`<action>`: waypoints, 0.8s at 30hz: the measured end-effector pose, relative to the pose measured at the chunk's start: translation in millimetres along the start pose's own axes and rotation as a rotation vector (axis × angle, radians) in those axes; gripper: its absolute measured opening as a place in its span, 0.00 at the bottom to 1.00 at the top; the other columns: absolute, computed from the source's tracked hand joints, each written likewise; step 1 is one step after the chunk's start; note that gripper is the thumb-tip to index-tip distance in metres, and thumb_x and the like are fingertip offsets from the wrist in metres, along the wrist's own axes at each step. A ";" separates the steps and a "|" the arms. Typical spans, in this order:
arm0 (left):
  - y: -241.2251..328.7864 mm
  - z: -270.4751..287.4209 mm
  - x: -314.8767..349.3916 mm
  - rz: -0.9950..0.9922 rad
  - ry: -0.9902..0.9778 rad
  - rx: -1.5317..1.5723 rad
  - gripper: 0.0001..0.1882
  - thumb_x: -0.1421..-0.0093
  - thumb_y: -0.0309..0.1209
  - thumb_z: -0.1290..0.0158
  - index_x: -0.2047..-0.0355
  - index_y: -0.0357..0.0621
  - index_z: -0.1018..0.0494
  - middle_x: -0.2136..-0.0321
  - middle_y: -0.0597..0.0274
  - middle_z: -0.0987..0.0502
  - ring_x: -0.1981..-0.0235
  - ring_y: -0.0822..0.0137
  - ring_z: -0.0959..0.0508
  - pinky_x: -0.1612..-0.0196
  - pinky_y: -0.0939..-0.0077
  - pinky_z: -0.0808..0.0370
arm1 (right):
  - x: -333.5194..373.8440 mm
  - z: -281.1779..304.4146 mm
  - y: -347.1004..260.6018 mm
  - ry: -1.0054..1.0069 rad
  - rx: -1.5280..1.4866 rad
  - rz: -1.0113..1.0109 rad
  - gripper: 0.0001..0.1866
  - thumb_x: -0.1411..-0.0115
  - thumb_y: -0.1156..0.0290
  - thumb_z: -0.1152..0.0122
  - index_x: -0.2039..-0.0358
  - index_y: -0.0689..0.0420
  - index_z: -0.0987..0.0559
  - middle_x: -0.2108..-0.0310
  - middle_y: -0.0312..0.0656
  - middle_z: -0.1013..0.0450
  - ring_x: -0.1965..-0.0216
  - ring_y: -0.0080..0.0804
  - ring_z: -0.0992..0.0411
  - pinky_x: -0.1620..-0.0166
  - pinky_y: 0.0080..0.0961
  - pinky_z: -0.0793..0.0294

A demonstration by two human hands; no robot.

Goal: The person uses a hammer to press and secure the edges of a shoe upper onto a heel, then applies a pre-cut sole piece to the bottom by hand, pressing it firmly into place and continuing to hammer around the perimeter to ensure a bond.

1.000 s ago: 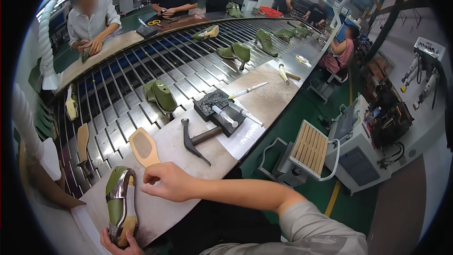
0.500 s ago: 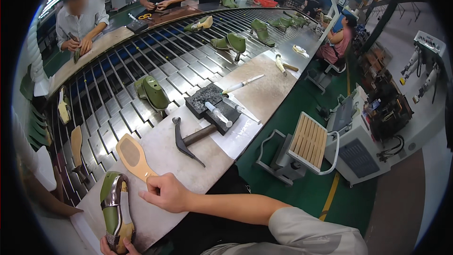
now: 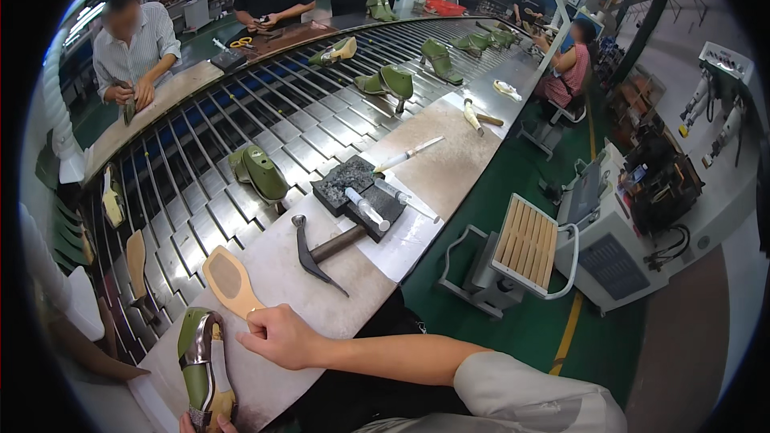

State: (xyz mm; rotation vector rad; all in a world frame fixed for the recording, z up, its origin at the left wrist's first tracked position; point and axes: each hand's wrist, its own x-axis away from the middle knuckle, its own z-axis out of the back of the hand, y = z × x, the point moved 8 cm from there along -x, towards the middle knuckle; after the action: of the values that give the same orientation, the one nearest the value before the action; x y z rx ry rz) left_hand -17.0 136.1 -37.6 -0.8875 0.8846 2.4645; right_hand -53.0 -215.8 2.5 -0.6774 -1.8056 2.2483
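Note:
At the lower left, the fingertips of my left hand (image 3: 224,425) grip the end of a shoe upper on a green shoe last (image 3: 195,374). The upper has a shiny metallic band and a pale lining; the rest of that hand falls outside the picture. Closed in a fist, my right hand (image 3: 282,338) holds the narrow end of a tan shoe sole (image 3: 233,277) with a darker patch on its wide part. Beyond that sole a hammer (image 3: 311,255) lies on the work board, its handle against a dark block (image 3: 353,180) carrying syringes.
A slatted metal conveyor (image 3: 184,192) curves past, bearing several green lasts (image 3: 261,175) and another sole (image 3: 136,261). A second hammer (image 3: 475,116) lies farther along the board. Co-workers sit or stand across and beyond. A wood-slatted stand (image 3: 525,240) is on the right.
The view has shifted slightly, so the held shoe and the sole sit a little lower in the picture. Both hands keep their grip.

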 end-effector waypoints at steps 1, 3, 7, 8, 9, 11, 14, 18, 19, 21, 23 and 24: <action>-2.8 0.3 0.9 0.006 -0.005 -0.004 0.35 0.39 0.37 0.37 0.36 0.32 0.32 0.41 0.38 0.29 0.40 0.40 0.27 0.33 0.45 0.33 | -2.8 -1.0 -5.2 -0.027 0.007 -0.013 0.24 0.35 0.66 0.30 0.82 0.60 0.32 0.87 0.41 0.37 0.83 0.27 0.42 0.76 0.33 0.39; -4.8 1.2 3.5 0.011 -0.008 -0.009 0.35 0.39 0.37 0.37 0.36 0.32 0.32 0.41 0.38 0.29 0.40 0.40 0.27 0.33 0.45 0.33 | -0.3 8.0 -18.5 -0.029 -0.003 0.005 0.24 0.36 0.65 0.30 0.82 0.60 0.32 0.87 0.41 0.36 0.83 0.28 0.41 0.76 0.33 0.39; 0.0 9.1 -1.7 0.003 0.015 0.027 0.35 0.39 0.35 0.38 0.35 0.32 0.32 0.40 0.38 0.29 0.39 0.41 0.27 0.33 0.46 0.33 | 24.7 12.9 -15.3 0.000 0.014 -0.002 0.24 0.36 0.64 0.30 0.82 0.60 0.31 0.87 0.41 0.36 0.84 0.29 0.40 0.76 0.35 0.37; -0.6 7.8 -5.6 0.000 -0.014 0.034 0.35 0.39 0.35 0.38 0.35 0.31 0.32 0.40 0.38 0.29 0.39 0.41 0.27 0.33 0.46 0.33 | 23.3 13.5 -14.3 0.005 0.009 0.007 0.24 0.36 0.64 0.30 0.82 0.60 0.31 0.87 0.41 0.36 0.84 0.29 0.40 0.76 0.35 0.37; -3.2 7.9 -4.9 -0.011 -0.006 0.033 0.35 0.39 0.35 0.38 0.35 0.31 0.32 0.40 0.38 0.29 0.39 0.41 0.27 0.33 0.46 0.33 | 21.5 13.5 -11.6 0.003 0.030 -0.017 0.23 0.36 0.64 0.31 0.82 0.62 0.31 0.86 0.46 0.35 0.83 0.35 0.39 0.75 0.38 0.36; -9.8 1.1 -1.5 0.054 -0.050 0.092 0.35 0.39 0.34 0.38 0.35 0.30 0.33 0.40 0.38 0.29 0.40 0.41 0.27 0.32 0.47 0.33 | 18.7 14.1 -11.3 0.003 0.048 -0.031 0.23 0.36 0.64 0.33 0.82 0.63 0.30 0.85 0.50 0.34 0.83 0.40 0.37 0.73 0.41 0.34; -10.0 9.7 -9.4 0.117 -0.095 0.130 0.31 0.37 0.34 0.37 0.38 0.31 0.31 0.42 0.41 0.27 0.41 0.46 0.26 0.34 0.51 0.32 | 19.3 16.7 -10.4 0.000 0.016 -0.037 0.23 0.36 0.63 0.33 0.82 0.63 0.30 0.84 0.51 0.33 0.83 0.43 0.35 0.73 0.42 0.33; 20.4 32.0 -25.3 0.307 -0.262 0.155 0.24 0.35 0.32 0.35 0.45 0.29 0.25 0.49 0.44 0.21 0.48 0.51 0.22 0.41 0.57 0.26 | 20.8 16.7 -7.7 0.045 0.030 -0.018 0.23 0.37 0.64 0.32 0.82 0.63 0.31 0.85 0.49 0.34 0.82 0.41 0.36 0.73 0.40 0.34; 31.6 43.2 -32.8 0.385 -0.325 0.166 0.22 0.35 0.32 0.34 0.47 0.29 0.24 0.51 0.45 0.19 0.50 0.52 0.20 0.43 0.59 0.25 | 22.3 17.6 -9.2 0.069 0.042 0.010 0.23 0.36 0.64 0.31 0.82 0.62 0.31 0.86 0.46 0.35 0.83 0.36 0.39 0.75 0.38 0.36; 52.8 71.3 -50.0 0.523 -0.441 0.155 0.19 0.34 0.31 0.33 0.50 0.28 0.21 0.54 0.47 0.16 0.54 0.55 0.18 0.46 0.62 0.22 | 20.9 14.0 -7.7 0.052 0.015 -0.002 0.23 0.37 0.64 0.31 0.82 0.62 0.31 0.86 0.46 0.35 0.83 0.36 0.39 0.75 0.38 0.36; -8.5 72.5 -63.2 0.377 -0.436 0.385 0.24 0.31 0.33 0.38 0.42 0.29 0.28 0.48 0.45 0.20 0.47 0.53 0.20 0.40 0.59 0.25 | 25.6 20.9 -11.2 0.066 0.020 -0.009 0.23 0.37 0.64 0.31 0.82 0.63 0.31 0.86 0.47 0.35 0.83 0.36 0.39 0.75 0.38 0.36; -48.4 63.7 -73.1 0.262 -0.436 0.567 0.27 0.30 0.34 0.40 0.38 0.30 0.32 0.44 0.44 0.23 0.44 0.52 0.22 0.37 0.58 0.27 | 26.9 25.3 -11.1 0.092 0.040 -0.008 0.23 0.37 0.65 0.31 0.82 0.62 0.31 0.86 0.46 0.36 0.83 0.36 0.39 0.75 0.39 0.36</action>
State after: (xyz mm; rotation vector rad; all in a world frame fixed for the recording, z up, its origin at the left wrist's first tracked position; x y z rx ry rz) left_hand 34.2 204.7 28.9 -0.0401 1.4822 2.2642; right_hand -89.8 -224.2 10.8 -0.7513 -1.7129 2.2042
